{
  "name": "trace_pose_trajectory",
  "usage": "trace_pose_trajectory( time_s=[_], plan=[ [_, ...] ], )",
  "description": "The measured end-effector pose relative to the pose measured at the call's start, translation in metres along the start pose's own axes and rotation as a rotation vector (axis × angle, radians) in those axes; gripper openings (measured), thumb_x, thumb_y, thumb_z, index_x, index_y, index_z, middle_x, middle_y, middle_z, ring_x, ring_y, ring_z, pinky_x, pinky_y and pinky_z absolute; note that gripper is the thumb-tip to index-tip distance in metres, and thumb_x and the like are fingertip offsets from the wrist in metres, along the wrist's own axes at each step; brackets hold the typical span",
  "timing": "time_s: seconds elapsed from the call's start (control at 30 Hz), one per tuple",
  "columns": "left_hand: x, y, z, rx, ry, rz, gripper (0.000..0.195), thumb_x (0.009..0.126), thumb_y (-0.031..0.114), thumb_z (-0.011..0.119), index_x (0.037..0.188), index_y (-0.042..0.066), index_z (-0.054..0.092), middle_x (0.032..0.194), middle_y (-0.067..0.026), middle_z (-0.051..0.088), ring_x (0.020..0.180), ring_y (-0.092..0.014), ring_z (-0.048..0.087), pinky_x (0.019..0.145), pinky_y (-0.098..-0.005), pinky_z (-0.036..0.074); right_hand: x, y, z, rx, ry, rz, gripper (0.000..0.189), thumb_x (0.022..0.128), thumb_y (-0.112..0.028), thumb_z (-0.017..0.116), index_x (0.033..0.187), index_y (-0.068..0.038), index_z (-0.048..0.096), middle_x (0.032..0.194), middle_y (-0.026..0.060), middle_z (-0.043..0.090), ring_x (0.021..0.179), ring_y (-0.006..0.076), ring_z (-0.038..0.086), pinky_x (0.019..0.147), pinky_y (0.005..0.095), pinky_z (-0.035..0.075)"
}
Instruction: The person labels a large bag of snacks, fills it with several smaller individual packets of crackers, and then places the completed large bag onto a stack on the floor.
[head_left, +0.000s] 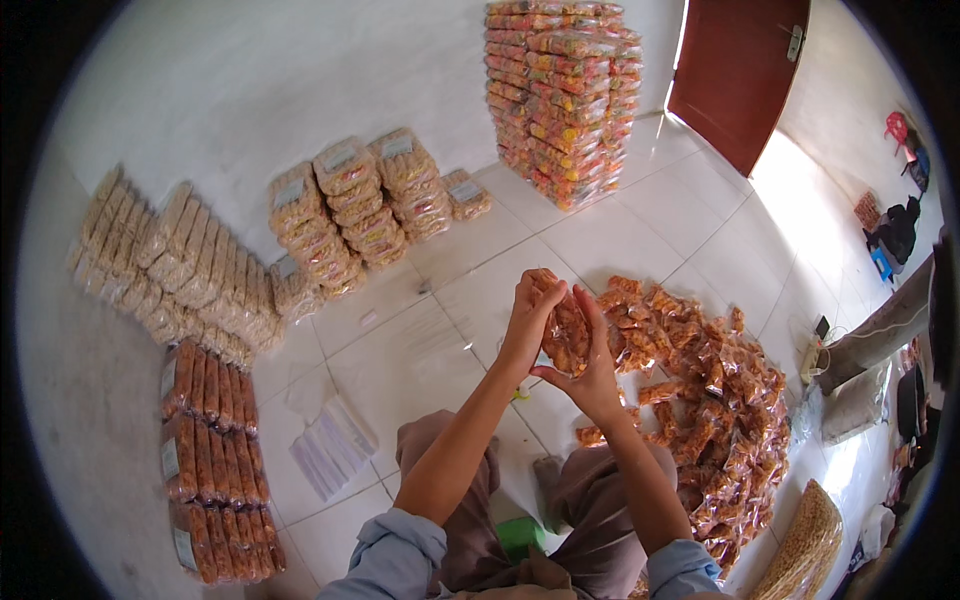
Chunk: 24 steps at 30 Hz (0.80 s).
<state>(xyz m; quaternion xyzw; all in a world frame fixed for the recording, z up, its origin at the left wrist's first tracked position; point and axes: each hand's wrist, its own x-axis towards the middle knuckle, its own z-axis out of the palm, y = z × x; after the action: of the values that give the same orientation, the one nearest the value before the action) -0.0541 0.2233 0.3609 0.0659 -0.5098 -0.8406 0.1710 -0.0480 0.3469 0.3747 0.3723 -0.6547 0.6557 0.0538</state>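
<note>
Both hands are raised over the tiled floor, around a clear plastic bag of reddish-brown snacks (564, 337). My left hand (529, 322) grips the bag's left side and top, its thumb lying across the upper edge. On the other side, my right hand (589, 352) holds the bag with its fingers along the edge and its thumb near the bottom. A large heap of small clear packets of reddish-brown snacks (720, 420) spreads on the floor to the right. Flat plastic bags with pale strips (334, 450) lie on the floor at the left.
Stacked reddish-brown snack packs (217, 461) stand at the left, below piles of pale snack packs (202, 262). More pale stacks (360, 199) line the wall. A tall stack of colourful packs (566, 105) stands near a red-brown door (739, 75). A big bag of pale snacks (802, 544) lies lower right.
</note>
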Motion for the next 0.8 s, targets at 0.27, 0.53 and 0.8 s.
trace_pose_trajectory(
  time_s=[0.27, 0.53, 0.8],
  plan=[
    [-0.008, 0.015, -0.005, -0.22, -0.064, -0.087, 0.04, 0.082, 0.022, 0.068, 0.111, 0.008, 0.043, 0.12, -0.0067, 0.035, 0.106, -0.014, 0.045, 0.087, -0.031, 0.043, -0.005, 0.017, -0.013, -0.033, -0.014, 0.147, 0.068, 0.069, 0.003, 0.071, 0.129, -0.003, 0.041, 0.131, 0.0132, 0.047, 0.115, 0.0198, 0.051, 0.096, 0.031, 0.042],
    [-0.013, 0.025, -0.046, -0.185, 0.121, -0.149, 0.038, 0.082, 0.013, 0.067, 0.112, 0.011, 0.044, 0.095, -0.0047, 0.056, 0.085, -0.016, 0.061, 0.075, -0.0283, 0.05, -0.001, 0.015, 0.03, -0.088, -0.171, 0.073, 0.07, 0.067, -0.002, 0.076, 0.128, -0.005, 0.042, 0.128, 0.0129, 0.051, 0.114, 0.025, 0.052, 0.094, 0.0329, 0.044],
    [-0.025, 0.054, -0.088, -0.314, 0.494, -0.12, 0.071, 0.079, 0.025, 0.071, 0.13, 0.013, 0.023, 0.104, -0.0087, 0.051, 0.096, -0.019, 0.056, 0.075, -0.0375, 0.05, 0.006, 0.041, 0.09, -0.111, -0.188, 0.011, 0.066, 0.067, -0.002, 0.076, 0.124, -0.006, 0.044, 0.128, 0.0107, 0.051, 0.116, 0.0256, 0.051, 0.096, 0.035, 0.044]
  ],
)
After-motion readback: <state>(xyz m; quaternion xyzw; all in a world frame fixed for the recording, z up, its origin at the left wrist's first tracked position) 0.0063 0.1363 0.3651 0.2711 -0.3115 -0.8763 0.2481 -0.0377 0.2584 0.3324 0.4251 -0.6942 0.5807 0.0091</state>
